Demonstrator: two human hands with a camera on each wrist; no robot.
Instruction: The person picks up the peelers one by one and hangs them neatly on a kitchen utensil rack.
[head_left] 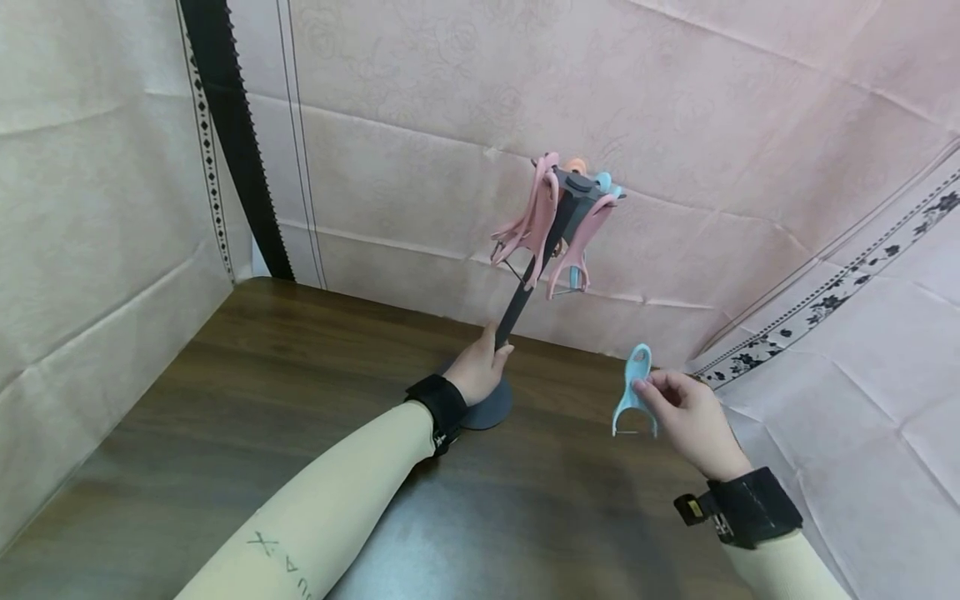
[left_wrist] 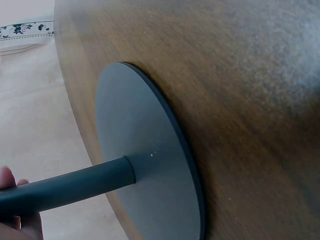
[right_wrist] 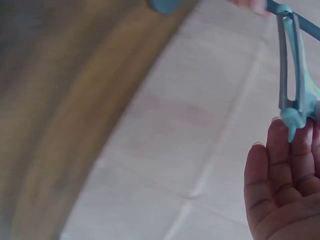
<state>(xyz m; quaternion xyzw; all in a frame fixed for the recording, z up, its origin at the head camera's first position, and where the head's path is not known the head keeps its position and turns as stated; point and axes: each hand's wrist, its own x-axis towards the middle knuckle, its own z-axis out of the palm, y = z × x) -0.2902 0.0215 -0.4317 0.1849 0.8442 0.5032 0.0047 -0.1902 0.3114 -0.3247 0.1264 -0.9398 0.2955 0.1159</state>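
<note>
My left hand (head_left: 477,371) grips the dark grey pole (head_left: 517,308) of a rack with a round base (left_wrist: 145,145) that stands on the table. In the left wrist view its fingers show around the pole at the lower left. Pink Y-shaped peelers (head_left: 537,208) hang from the rack's top (head_left: 581,187); orange and blue ones hang behind, partly hidden. To the right of the rack my right hand (head_left: 686,408) pinches a light-blue Y-shaped peeler (head_left: 630,390) by its handle, blade end down, above the table. Its metal blade (right_wrist: 291,65) shows in the right wrist view.
The brown wooden table (head_left: 300,400) ends at a wall hung with pale cloth (head_left: 405,167) just behind the rack. More cloth with a floral border (head_left: 825,304) closes off the right side. A black strip (head_left: 240,142) runs down the back left corner.
</note>
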